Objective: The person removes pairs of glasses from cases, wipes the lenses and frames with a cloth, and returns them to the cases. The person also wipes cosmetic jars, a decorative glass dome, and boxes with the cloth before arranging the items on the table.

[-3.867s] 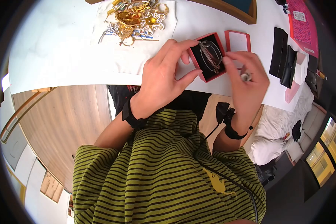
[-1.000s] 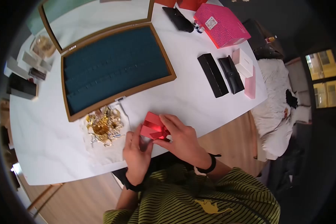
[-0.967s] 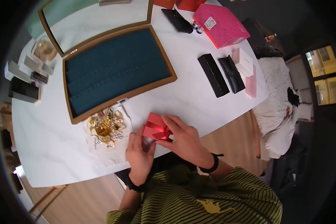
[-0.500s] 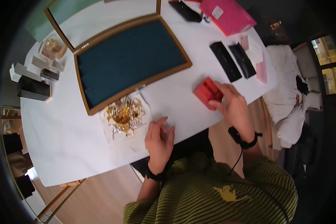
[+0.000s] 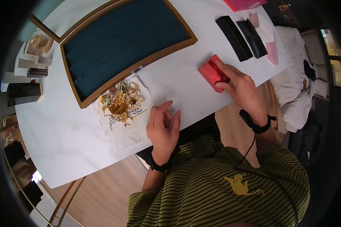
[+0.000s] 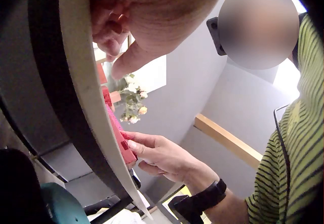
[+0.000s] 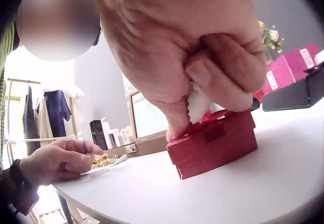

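Observation:
In the head view my right hand holds a small red gift box with a ribbon, thumb and fingers on its top and side. The right wrist view shows the box lidded and right at the tabletop, slightly slanted in that view. A small whitish thing sits among the right fingers; I cannot tell what it is. My left hand is at the table's front edge, fingers loosely bent and holding nothing. Close to it, a pile of gold and silver jewellery lies on a white cloth.
A wooden display case with dark teal lining stands open behind the jewellery. At the right lie a long black box, a black pouch, a white box and a pink lid. Small boxes line the left edge.
Both hands were on the red box; the left has let go and the right has moved it rightward. Earlier the box was open with folded glasses inside; now it is lidded.

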Demonstrator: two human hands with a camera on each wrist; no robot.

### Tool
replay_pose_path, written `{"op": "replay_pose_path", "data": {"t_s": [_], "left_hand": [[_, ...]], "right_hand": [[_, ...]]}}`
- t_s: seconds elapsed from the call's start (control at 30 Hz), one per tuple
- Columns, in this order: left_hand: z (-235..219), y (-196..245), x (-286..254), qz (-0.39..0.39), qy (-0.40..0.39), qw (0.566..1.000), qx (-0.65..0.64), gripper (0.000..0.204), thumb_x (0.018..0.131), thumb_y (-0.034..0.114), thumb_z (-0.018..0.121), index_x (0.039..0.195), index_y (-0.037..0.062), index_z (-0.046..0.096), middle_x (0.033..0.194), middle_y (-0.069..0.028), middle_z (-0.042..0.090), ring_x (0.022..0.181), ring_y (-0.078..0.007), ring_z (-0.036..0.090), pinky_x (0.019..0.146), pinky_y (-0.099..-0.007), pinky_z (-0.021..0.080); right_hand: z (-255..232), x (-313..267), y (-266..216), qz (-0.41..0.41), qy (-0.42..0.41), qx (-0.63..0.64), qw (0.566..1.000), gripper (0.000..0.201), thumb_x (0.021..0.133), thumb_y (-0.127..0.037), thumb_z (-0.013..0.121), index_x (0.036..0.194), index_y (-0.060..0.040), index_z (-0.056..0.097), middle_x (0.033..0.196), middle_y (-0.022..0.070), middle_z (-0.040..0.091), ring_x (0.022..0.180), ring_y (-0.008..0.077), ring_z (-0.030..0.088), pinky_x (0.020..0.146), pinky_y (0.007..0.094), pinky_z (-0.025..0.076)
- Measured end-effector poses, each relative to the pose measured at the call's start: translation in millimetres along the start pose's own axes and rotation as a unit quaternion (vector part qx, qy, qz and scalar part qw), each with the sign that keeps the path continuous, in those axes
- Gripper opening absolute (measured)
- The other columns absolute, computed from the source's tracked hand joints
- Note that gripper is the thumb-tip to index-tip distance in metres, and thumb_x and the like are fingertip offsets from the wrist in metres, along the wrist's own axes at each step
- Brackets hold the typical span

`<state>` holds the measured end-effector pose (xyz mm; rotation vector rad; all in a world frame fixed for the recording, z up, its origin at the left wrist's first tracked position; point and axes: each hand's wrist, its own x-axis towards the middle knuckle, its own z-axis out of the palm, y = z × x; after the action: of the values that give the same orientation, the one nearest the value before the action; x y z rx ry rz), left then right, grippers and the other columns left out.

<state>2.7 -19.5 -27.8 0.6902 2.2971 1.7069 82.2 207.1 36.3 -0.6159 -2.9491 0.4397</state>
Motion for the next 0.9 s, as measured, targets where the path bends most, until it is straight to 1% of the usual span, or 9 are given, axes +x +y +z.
{"op": "replay_pose_path", "data": {"t_s": [0.17,0.27,0.3,0.37,0.4,0.47,0.57,0.8,0.9], "left_hand": [[-2,-2,-2,0.004,-0.005,1.0,0.004,0.031,0.074,-0.005,0.069,0.103,0.0044,0.061,0.07,-0.0002,0.042,0.051,-0.0057,0.038,0.045,-0.0209,0.03],[-4,-2,-3,-0.004,-0.002,1.0,-0.011,0.03,0.075,-0.005,0.068,0.103,0.004,0.061,0.071,0.0,0.042,0.051,-0.0051,0.037,0.045,-0.0204,0.03],[-4,-2,-3,-0.006,-0.001,1.0,-0.01,0.03,0.075,-0.005,0.068,0.103,0.004,0.061,0.071,0.0,0.042,0.051,-0.0051,0.037,0.045,-0.0204,0.03],[-2,-2,-2,0.008,0.007,1.0,-0.006,0.03,0.076,-0.005,0.068,0.103,0.0037,0.061,0.071,0.0001,0.041,0.051,-0.0046,0.037,0.045,-0.0201,0.03],[-1,-3,-2,0.008,0.006,1.0,-0.006,0.03,0.076,-0.005,0.068,0.103,0.0037,0.061,0.071,0.0001,0.041,0.051,-0.0046,0.037,0.045,-0.0201,0.03],[-1,-3,-3,0.004,0.006,1.0,-0.007,0.029,0.076,-0.006,0.067,0.103,0.0037,0.061,0.071,0.0003,0.041,0.051,-0.0046,0.036,0.045,-0.0197,0.03],[-2,-2,-3,-0.01,0.001,1.0,-0.012,0.03,0.076,-0.005,0.068,0.103,0.0038,0.061,0.071,0.0006,0.042,0.051,-0.0046,0.037,0.046,-0.0196,0.03],[-2,0,0,-0.007,-0.003,1.0,-0.001,0.029,0.076,-0.005,0.068,0.103,0.0038,0.061,0.072,0.0008,0.042,0.052,-0.0042,0.037,0.046,-0.0196,0.03],[-1,0,1,-0.014,-0.001,1.0,0.0,0.029,0.076,-0.005,0.068,0.102,0.0039,0.061,0.071,0.0009,0.042,0.052,-0.0044,0.037,0.046,-0.0198,0.03]], "right_hand": [[-3,0,0,0.023,-0.001,0.081,0.996,0.053,0.075,-0.021,0.073,0.124,-0.0114,0.057,0.107,0.0121,0.062,0.08,0.0288,0.065,0.068,0.0356,0.053],[-8,0,3,-0.013,0.149,0.037,0.988,0.047,0.07,-0.025,0.078,0.111,-0.0061,0.065,0.103,0.0114,0.063,0.074,0.026,0.064,0.064,0.0335,0.052],[-13,-1,-1,-0.014,0.147,0.038,0.988,0.047,0.07,-0.025,0.078,0.111,-0.0061,0.065,0.103,0.0114,0.063,0.074,0.026,0.064,0.064,0.0335,0.052],[-22,-7,-7,0.049,0.118,0.029,0.991,0.051,0.068,-0.026,0.079,0.113,-0.0072,0.064,0.102,0.011,0.062,0.072,0.0256,0.064,0.063,0.0349,0.052],[-23,-10,-9,0.051,0.118,0.029,0.991,0.051,0.068,-0.026,0.079,0.113,-0.0072,0.064,0.102,0.011,0.062,0.072,0.0256,0.064,0.063,0.0349,0.052],[-22,-13,-14,0.068,0.041,-0.004,0.997,0.054,0.067,-0.027,0.08,0.115,-0.0095,0.063,0.104,0.0106,0.062,0.072,0.0258,0.065,0.064,0.0358,0.053],[-14,-12,-13,0.081,0.018,-0.001,0.997,0.056,0.067,-0.026,0.08,0.117,-0.0116,0.062,0.105,0.0106,0.062,0.07,0.0264,0.065,0.064,0.0362,0.053],[-9,-7,-11,0.095,-0.018,-0.026,0.995,0.055,0.069,-0.025,0.078,0.121,-0.0147,0.061,0.104,0.0125,0.062,0.07,0.0276,0.065,0.066,0.0365,0.053],[-12,-4,-11,0.058,-0.024,-0.029,0.998,0.055,0.071,-0.025,0.077,0.122,-0.0161,0.06,0.102,0.0136,0.063,0.068,0.0277,0.065,0.067,0.0366,0.053]]}}
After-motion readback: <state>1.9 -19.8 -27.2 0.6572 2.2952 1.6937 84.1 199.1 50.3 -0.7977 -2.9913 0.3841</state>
